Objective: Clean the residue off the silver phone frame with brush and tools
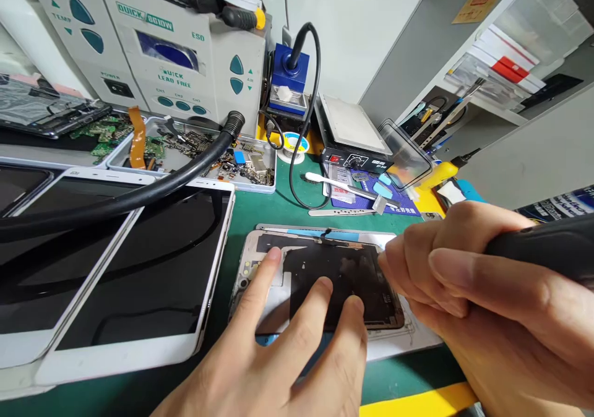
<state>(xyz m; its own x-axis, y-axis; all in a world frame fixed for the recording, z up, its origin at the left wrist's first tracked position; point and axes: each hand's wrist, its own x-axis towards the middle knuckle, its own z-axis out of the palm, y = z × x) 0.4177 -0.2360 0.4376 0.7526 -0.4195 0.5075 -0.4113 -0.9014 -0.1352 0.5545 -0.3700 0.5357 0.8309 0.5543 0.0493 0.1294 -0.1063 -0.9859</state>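
A phone's frame, with a black inner face and a pale edge, lies flat on a white board near the middle of the bench. My left hand is open, its spread fingertips resting on the frame's black face. At the frame's right end is my right hand, wrapped round a tool with a thick black handle. The tool's working end is hidden behind my fingers, so its kind cannot be told. Part of the frame's lower edge is covered by my left hand.
Several white-edged phones or tablets lie at left, crossed by a black hose from the hot air station. Behind are a tray of circuit boards, tweezers, a white brush, solder and a heating plate.
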